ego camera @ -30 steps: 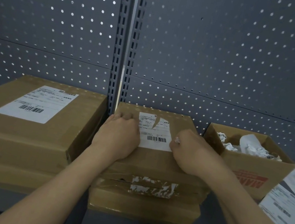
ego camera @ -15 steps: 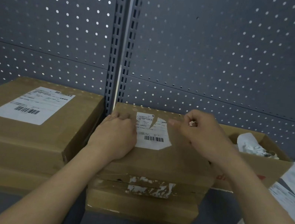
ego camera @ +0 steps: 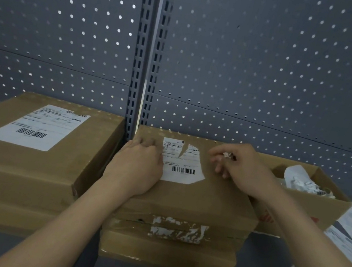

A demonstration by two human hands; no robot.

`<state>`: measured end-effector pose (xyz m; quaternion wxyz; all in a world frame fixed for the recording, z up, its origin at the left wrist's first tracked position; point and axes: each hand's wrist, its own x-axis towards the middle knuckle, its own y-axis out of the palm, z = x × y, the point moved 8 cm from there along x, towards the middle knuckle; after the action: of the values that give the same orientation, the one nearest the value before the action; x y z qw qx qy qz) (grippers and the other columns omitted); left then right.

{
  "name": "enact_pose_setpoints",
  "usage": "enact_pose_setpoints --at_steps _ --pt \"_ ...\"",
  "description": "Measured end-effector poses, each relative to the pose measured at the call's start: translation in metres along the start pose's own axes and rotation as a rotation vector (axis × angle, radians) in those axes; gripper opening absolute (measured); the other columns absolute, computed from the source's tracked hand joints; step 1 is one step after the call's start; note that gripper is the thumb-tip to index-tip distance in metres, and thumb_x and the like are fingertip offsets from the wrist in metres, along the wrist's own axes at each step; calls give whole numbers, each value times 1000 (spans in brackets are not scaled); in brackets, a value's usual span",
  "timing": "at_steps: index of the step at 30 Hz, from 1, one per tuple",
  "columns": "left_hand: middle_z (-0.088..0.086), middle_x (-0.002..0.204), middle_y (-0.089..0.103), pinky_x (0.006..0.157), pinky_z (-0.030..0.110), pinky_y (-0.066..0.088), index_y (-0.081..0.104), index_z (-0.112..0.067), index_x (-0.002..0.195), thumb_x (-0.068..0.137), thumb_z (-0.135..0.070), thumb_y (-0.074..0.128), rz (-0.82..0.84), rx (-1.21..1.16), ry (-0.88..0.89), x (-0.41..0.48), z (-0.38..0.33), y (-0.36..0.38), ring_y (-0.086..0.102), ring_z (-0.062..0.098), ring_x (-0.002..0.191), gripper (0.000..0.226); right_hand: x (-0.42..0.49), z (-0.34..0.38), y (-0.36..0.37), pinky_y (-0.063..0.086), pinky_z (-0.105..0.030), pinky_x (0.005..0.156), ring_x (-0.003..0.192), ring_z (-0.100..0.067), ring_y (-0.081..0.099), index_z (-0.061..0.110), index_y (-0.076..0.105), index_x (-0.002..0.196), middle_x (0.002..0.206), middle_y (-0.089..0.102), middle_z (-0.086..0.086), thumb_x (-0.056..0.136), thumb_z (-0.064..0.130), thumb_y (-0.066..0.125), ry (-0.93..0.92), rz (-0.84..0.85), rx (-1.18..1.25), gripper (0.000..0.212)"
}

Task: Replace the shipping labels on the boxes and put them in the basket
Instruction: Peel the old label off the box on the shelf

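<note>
Head view: the torn label [ego camera: 182, 164] is stuck on the middle box [ego camera: 196, 199], which is pressed by the left hand [ego camera: 135, 166], fingers [ego camera: 146, 143] curled. A white scrap [ego camera: 227, 155] is pinched in the right hand [ego camera: 242, 169].

One wide-angle camera, worn on the head, stands close in front of the middle box [ego camera: 192, 196] and faces forward and slightly down. The pegboard wall [ego camera: 251, 64] behind that box fills the upper half of the view.
</note>
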<state>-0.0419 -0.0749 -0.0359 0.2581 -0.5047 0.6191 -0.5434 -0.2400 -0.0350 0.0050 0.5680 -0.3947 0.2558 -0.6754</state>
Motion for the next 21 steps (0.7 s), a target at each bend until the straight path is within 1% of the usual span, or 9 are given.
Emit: enact_pose_setpoints --at_steps 2,3,4,6,8,12,15,18,21 --pt "4 135 52 109 39 30 54 -17 131 103 -27 28 11 4 -4 -1 0 0 42 27 126 40 9 -1 5 40 -15 61 60 7 56 24 69 108 78 65 15 101 12 47 -20 16 -30 26" --pt "5 136 52 109 39 30 54 -17 132 103 -27 28 17 7 -7 -1 -1 0 42 28 126 40 15 -1 7 39 -17 65 63 8 55 24 69 107 84 66 16 101 14 46 -29 17 -39 26" --pt "6 137 51 110 39 29 54 -17 132 103 -26 27 20 9 -10 -1 -1 -1 41 28 128 40 21 -1 10 38 -18 69 72 9 54 23 70 107 93 67 15 102 16 46 -39 16 -58 26" --pt "7 140 50 111 39 28 53 -16 133 103 -26 27 21 12 -13 -1 -1 -1 39 28 131 41 33 1 16 39 -23 79 96 0 56 22 71 107 108 67 12 101 22 46 -52 23 -99 26" --pt "7 143 48 111 39 28 51 -16 135 104 -26 27 21 9 -13 -1 -1 -1 37 28 133 41 45 4 24 40 -25 81 103 -7 57 22 70 106 111 67 9 100 26 49 -67 42 -95 22" --pt "4 143 47 112 38 27 51 -17 135 104 -27 27 17 8 2 -1 0 0 37 27 133 41 63 8 39 44 -27 79 101 -10 58 21 66 105 108 65 6 100 27 51 -137 89 -194 16" --pt "3 144 47 114 38 24 51 -19 135 103 -27 28 6 7 5 0 0 1 35 25 135 40 71 8 48 50 -37 84 99 -14 58 21 65 107 108 64 4 100 27 49 -178 104 -319 18" --pt "3 144 46 116 38 23 52 -19 134 103 -28 28 -9 12 15 1 1 3 34 25 136 40 72 9 53 49 -40 82 95 -17 56 22 61 105 105 62 3 101 26 45 -223 94 -404 17" --pt "2 142 47 115 38 24 53 -19 131 103 -28 28 -10 5 20 1 1 5 35 24 134 39 71 9 57 48 -39 77 90 -19 55 24 55 100 98 60 2 102 24 40 -257 97 -469 15"
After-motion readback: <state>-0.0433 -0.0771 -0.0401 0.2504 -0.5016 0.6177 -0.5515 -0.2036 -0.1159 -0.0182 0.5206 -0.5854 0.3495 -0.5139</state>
